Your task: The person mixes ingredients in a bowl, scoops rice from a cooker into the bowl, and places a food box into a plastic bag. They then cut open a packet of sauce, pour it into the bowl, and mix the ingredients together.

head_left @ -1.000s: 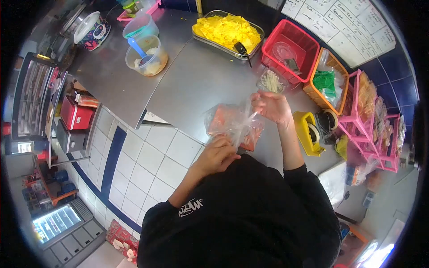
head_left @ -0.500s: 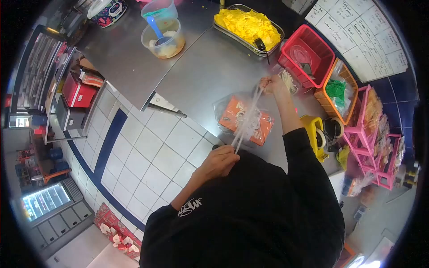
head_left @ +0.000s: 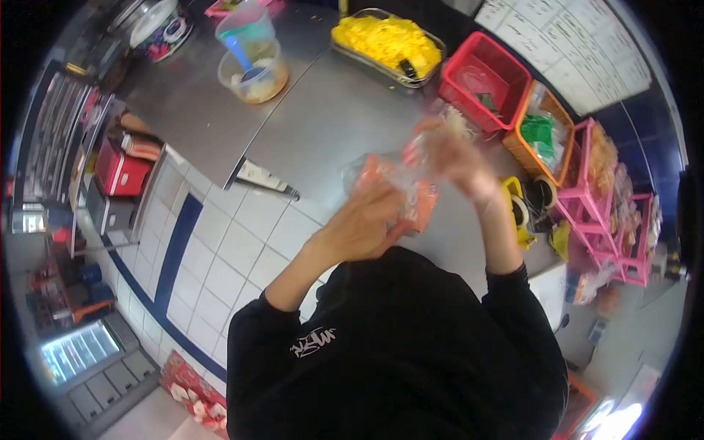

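An orange box (head_left: 425, 206) sits inside a clear plastic bag (head_left: 355, 171) at the front edge of the steel counter. Over the box, my left hand (head_left: 367, 222) has its fingers curled on the bag's gathered film. To the right and a little farther back, my right hand (head_left: 458, 160) is raised above the counter. Motion smears its fingers, and some clear plastic shows around them, so its hold cannot be made out. Behind the right hand lies a small bundle of pale strips (head_left: 456, 121), partly hidden.
A tray of yellow spread (head_left: 385, 42) stands at the back, beside a red basket (head_left: 488, 73) and an orange basket (head_left: 539, 139). Plastic tubs (head_left: 253, 73) are at back left. A yellow tape dispenser (head_left: 518, 216) and pink rack (head_left: 587, 198) are on the right.
The twisted plastic stretched between my hands has slackened. My left hand has moved forward onto the box; my right hand has come nearer, now blurred. The view has shifted slightly.
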The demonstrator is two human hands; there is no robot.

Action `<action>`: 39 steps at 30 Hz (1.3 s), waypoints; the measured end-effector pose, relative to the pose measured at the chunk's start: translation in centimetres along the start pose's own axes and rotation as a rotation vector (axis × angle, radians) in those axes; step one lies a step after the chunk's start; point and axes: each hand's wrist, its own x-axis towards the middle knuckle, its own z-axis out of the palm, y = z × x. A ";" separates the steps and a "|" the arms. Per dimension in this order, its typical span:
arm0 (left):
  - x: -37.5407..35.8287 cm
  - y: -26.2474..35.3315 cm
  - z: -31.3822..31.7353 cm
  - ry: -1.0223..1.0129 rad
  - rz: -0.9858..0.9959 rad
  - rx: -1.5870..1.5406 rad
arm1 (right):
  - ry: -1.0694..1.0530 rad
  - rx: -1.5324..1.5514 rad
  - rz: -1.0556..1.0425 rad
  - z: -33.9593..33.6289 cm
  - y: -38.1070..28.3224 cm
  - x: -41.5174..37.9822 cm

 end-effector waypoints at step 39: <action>3.7 13.6 28.9 -0.444 0.644 -0.468 | 1.703 -0.702 -0.553 7.3 -14.6 -41.5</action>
